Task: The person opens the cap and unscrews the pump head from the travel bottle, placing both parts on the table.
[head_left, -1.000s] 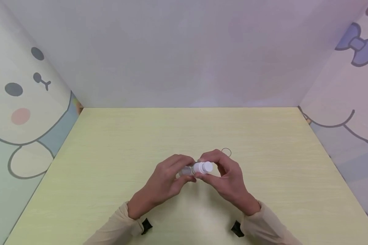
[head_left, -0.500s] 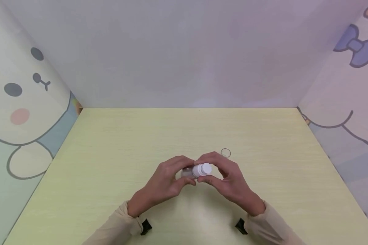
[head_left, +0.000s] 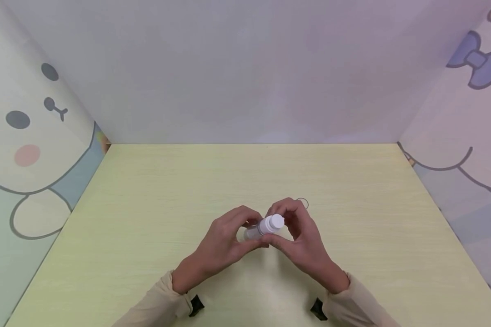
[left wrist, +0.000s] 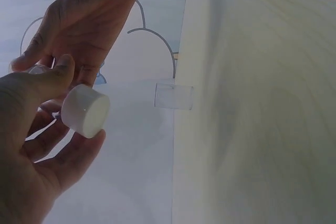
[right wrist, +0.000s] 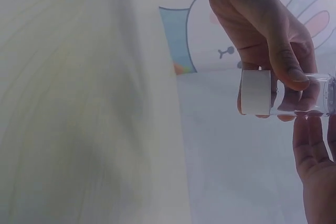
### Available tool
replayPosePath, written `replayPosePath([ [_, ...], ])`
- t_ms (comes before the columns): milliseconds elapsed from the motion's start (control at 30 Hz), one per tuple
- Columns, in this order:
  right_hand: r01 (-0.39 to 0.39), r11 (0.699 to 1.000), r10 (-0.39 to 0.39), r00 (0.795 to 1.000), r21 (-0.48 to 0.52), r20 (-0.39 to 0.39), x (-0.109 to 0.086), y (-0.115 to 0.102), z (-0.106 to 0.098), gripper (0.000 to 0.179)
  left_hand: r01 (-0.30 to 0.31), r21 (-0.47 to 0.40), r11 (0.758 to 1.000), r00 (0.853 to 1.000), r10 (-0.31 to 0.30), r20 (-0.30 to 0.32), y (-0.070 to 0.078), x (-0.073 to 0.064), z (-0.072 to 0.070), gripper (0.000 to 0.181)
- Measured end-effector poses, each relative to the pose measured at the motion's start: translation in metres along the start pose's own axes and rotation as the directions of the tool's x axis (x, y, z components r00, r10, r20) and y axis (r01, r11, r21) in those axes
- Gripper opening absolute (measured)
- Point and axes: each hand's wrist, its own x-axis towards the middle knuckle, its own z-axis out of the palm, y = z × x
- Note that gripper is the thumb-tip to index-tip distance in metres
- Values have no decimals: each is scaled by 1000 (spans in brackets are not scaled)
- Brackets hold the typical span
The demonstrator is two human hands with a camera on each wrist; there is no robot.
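A small clear bottle (head_left: 254, 231) with a white top (head_left: 276, 221) is held tilted above the table between both hands. My left hand (head_left: 222, 238) grips its lower body, with thumb and fingers on opposite sides. My right hand (head_left: 304, 238) pinches it near the white collar, thumb on the near side and fingers curled behind. The right wrist view shows a white end (right wrist: 255, 93) below the transparent body, under the left thumb. That same white end (left wrist: 86, 111) faces the camera in the left wrist view. The fingers hide part of the bottle.
A clear, hollow cylinder (left wrist: 173, 96), perhaps a cover, stands on the pale wooden table (head_left: 188, 181) just beyond the right hand. From the head it appears as a thin ring (head_left: 307, 202). A grey back wall (head_left: 245, 72) and cartoon-printed side walls (head_left: 28, 136) enclose the table.
My right hand has shifted its hold, its fingers now more curled behind the white collar and covering part of the ring. The bottle has tilted slightly; the left hand keeps its grip.
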Motion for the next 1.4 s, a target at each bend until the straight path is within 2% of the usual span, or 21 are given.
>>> replayPosePath([
  [267,-7,1000,7,1000,-11,20,0,-2,-1,47,20,5,1000,1000,-20,13,0,0,-1,44],
  [533,-23,999,25,999,-43,43,-3,-3,-2,52,13,-4,1000,1000,-13,17,-3,0,-2,48],
  [700,6,999,-3,999,-54,45,-2,-2,-2,62,17,13,1000,1000,-18,12,-3,0,-2,46],
  [800,-24,998,25,999,-56,19,-2,-2,-1,65,15,26,1000,1000,-15,7,-2,0,-1,43],
  [933,-103,994,103,995,-44,-8,-2,-3,0,58,12,28,1000,1000,-12,5,-2,0,-1,41],
  [1067,-128,991,128,992,-50,-4,-2,-3,-1,53,12,30,999,1000,-12,7,-2,0,-1,41],
  [1400,-63,996,66,997,-61,45,-2,-1,-4,47,17,10,1000,1000,-17,0,-2,0,-2,46],
])
